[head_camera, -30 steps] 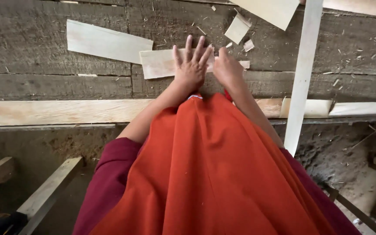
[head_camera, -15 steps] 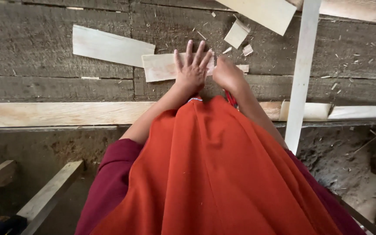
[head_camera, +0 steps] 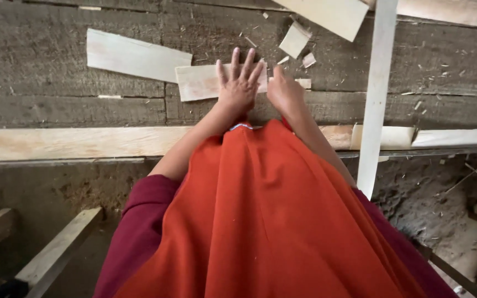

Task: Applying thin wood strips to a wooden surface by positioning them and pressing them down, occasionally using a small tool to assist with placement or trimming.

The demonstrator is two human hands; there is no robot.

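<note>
My left hand lies flat with fingers spread on a thin pale wood board that rests on the dark rough planks. My right hand sits just to the right of it, fingers curled down over the same board's right part, near its small protruding end. Whether the right hand grips the board or only presses it is hidden. Orange cloth and maroon sleeves cover my arms and the lower view.
Another pale board lies to the left, touching the first. Small offcuts and chips lie above. A larger sheet is at the top. A white slat stands on the right. A long light plank edges the platform; dirt lies below.
The view has shifted slightly, so boards sit a little lower in frame. Both hands stay on the same board; the left hand's fingers remain spread.
</note>
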